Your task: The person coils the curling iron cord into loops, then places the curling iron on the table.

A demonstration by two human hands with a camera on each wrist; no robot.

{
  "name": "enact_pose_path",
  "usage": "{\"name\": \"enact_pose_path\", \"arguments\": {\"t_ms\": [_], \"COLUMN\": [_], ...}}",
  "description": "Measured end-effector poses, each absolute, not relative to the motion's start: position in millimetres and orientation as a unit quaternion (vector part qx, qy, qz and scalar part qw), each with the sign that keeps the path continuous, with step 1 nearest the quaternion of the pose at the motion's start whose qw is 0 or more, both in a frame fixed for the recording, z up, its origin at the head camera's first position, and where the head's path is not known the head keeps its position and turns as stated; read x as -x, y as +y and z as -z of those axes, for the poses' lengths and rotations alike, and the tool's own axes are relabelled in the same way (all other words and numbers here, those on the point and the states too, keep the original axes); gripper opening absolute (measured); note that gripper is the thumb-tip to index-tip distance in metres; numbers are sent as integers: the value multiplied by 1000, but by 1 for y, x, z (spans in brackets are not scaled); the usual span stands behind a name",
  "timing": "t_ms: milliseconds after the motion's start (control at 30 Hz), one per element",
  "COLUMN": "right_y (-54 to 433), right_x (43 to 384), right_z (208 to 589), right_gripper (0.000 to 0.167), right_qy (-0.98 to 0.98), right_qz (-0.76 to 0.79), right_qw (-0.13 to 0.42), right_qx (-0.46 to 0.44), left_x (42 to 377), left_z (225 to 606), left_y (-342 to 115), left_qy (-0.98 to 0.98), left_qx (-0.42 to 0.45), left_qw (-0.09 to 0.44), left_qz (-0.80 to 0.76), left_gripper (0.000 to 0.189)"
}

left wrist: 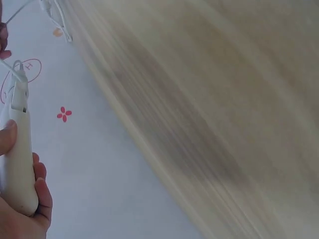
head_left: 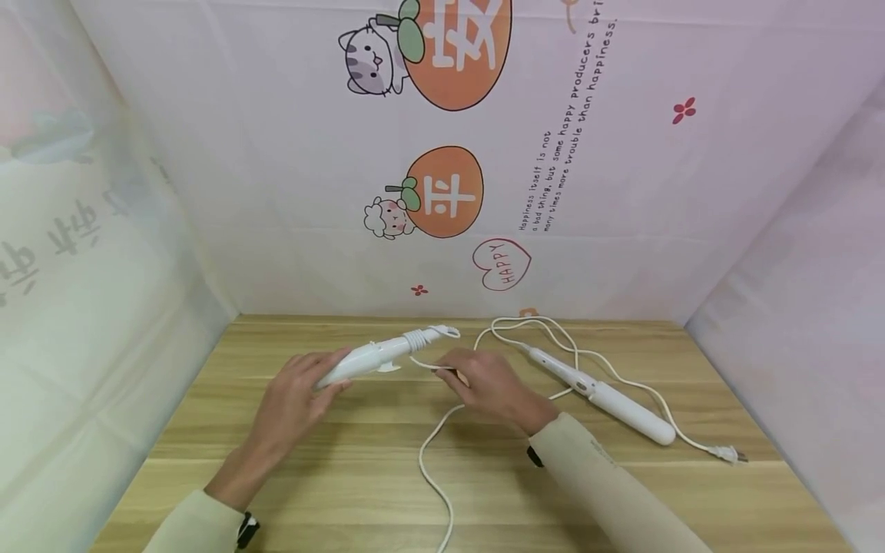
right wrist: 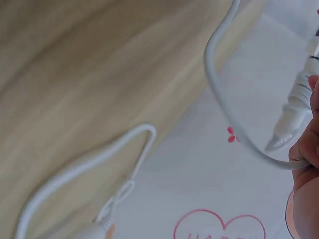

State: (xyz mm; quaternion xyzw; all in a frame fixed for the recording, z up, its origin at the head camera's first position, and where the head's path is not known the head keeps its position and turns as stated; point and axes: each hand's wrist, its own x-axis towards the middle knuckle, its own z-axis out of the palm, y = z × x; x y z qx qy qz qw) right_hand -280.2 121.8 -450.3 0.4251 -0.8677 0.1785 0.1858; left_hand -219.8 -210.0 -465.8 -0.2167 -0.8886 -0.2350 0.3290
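Note:
My left hand (head_left: 293, 395) grips the thick end of a white hair iron (head_left: 366, 359), held above the table and tilted up to the right. Several turns of its white cord (head_left: 416, 339) circle the narrow end. In the left wrist view, the thumb and fingers of the left hand (left wrist: 22, 219) wrap the iron's body (left wrist: 17, 164). My right hand (head_left: 487, 384) pinches the cord just right of the iron. From there the loose cord (head_left: 432, 476) hangs down toward the table's front. The right wrist view shows the cord (right wrist: 214, 74) running out of the right hand (right wrist: 306, 154).
A second white hair iron (head_left: 629, 411) lies on the wooden table (head_left: 332, 476) at the right. Its cord (head_left: 553, 322) loops behind it and ends in a plug (head_left: 726, 454) near the right edge. Printed white cloth (head_left: 311, 253) walls the back and sides.

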Motion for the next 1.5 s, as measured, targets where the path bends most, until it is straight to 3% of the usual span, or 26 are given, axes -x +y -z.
{"name": "enact_pose_path", "arguments": {"t_ms": [367,567,700,967,1133,1233,1400,1500], "right_y": [123,126,127,137,140,138,131,128], "right_x": [299,312,315,310,306,306,305,302], "right_z": [423,420,422,431,434,436,446,454], "right_gripper": [5,5,5,23,29,22,5,17], "right_qy": [-824,-813,-818,-855,-857,-849,-814,-806], "right_qz": [-161,-170,-171,-188,-202,-206,-222,-257], "right_qw": [287,296,254,77,50,76,164,172], "right_qx": [-460,-472,-487,-477,-471,-480,-511,-505], "left_x": [219,219,219,218,217,217,215,214], "left_z": [461,461,460,467,469,468,465,463], "left_y": [-209,-207,-208,-214,-217,-219,-220,-217], "left_qy": [-897,-893,-890,-870,-867,-865,-853,-853], "left_qx": [241,280,307,362,344,314,271,252], "left_qw": [288,246,222,182,119,74,33,42], "left_qz": [232,254,253,281,340,383,444,455], "left_gripper": [59,55,55,55,55,51,49,50]}}
